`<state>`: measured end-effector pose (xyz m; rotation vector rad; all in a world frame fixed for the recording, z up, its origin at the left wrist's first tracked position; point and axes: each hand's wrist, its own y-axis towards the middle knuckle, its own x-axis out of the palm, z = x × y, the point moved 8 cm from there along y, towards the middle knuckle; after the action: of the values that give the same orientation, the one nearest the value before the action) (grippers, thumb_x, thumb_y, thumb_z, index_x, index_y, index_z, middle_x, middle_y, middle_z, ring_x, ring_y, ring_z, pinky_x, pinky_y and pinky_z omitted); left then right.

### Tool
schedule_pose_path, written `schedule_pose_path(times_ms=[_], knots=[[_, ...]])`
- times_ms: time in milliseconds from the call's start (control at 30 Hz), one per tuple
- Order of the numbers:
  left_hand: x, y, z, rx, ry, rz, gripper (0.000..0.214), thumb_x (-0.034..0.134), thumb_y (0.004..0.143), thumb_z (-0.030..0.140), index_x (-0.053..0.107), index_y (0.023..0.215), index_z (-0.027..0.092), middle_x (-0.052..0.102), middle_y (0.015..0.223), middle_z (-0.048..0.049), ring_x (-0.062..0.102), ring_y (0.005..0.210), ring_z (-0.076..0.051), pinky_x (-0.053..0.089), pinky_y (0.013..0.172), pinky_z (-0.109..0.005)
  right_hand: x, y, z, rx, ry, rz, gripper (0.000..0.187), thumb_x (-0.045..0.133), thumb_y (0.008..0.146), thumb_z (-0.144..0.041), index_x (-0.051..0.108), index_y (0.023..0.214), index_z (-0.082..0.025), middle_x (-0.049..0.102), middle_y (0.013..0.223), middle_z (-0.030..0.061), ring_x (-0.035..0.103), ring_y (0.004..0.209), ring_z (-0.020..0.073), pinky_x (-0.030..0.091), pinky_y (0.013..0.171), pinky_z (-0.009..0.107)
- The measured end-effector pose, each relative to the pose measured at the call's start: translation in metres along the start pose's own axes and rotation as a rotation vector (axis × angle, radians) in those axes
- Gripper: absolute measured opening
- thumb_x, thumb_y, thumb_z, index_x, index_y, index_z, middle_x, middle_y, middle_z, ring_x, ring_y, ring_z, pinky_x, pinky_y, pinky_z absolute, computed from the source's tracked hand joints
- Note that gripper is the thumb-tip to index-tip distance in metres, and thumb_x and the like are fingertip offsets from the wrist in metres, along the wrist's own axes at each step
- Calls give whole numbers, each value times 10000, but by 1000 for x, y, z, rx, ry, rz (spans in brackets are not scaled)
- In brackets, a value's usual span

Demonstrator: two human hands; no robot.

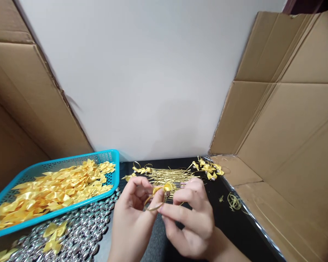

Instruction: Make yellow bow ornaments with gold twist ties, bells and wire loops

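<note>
Both hands meet near the front edge of the black tabletop (224, 220), pinching 1 yellow ribbon bow (166, 187) between them. The left hand (133, 214) is closed, thumb and forefinger on the gold cord loop (152, 206) that hangs under the bow. The right hand (192, 218) is closed on the bow's right side. The bow sits at the fingertips, just beyond both hands, its long axis running left to right, about equally near each. Loose gold cords (166, 176) lie just behind it, and the blue tray (115, 171) of bows stands at the left edge.

No readable text, label, brand, number or sign shows anywhere.
</note>
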<state>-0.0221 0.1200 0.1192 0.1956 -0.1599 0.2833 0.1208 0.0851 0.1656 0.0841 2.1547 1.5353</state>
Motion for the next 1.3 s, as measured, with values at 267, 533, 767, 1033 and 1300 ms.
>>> schedule_pose_path(times_ms=[267, 533, 767, 1033, 1300], knots=[[1, 0, -1, 83, 105, -36, 242, 750, 699, 199, 525, 784, 220, 608, 629, 41, 572, 578, -128, 463, 551, -193, -2, 3, 8, 143, -242, 41, 272, 626, 768, -128, 673, 1024, -207, 555, 762, 38, 491, 727, 204, 358, 716, 402], [2, 1, -1, 77, 158, -65, 243, 734, 710, 192, 514, 806, 228, 646, 632, 37, 591, 584, -130, 464, 566, -191, -3, 5, 15, 206, -281, 16, 107, 653, 794, -144, 684, 838, -237, 557, 742, 14, 489, 728, 190, 323, 734, 385], [4, 6, -2, 43, 195, -97, 245, 720, 710, 172, 500, 805, 222, 596, 593, 67, 559, 536, -105, 418, 514, -175, 3, 4, 21, 235, -223, -30, 125, 649, 773, -99, 656, 716, -209, 554, 740, 3, 494, 740, 176, 307, 741, 374], [12, 19, -28, -114, 61, -214, 283, 721, 714, 202, 457, 814, 216, 578, 538, 81, 534, 506, -103, 388, 519, -188, 31, -17, 64, 574, 87, -185, 139, 625, 803, -96, 634, 717, -205, 519, 791, -9, 512, 829, 182, 361, 791, 349], [9, 35, -61, -185, 68, -258, 311, 680, 658, 159, 413, 803, 227, 559, 482, 107, 479, 454, -93, 337, 488, -183, 54, -44, 90, 787, 281, -155, 77, 644, 787, -171, 640, 717, -204, 484, 841, -4, 527, 866, 186, 379, 828, 323]])
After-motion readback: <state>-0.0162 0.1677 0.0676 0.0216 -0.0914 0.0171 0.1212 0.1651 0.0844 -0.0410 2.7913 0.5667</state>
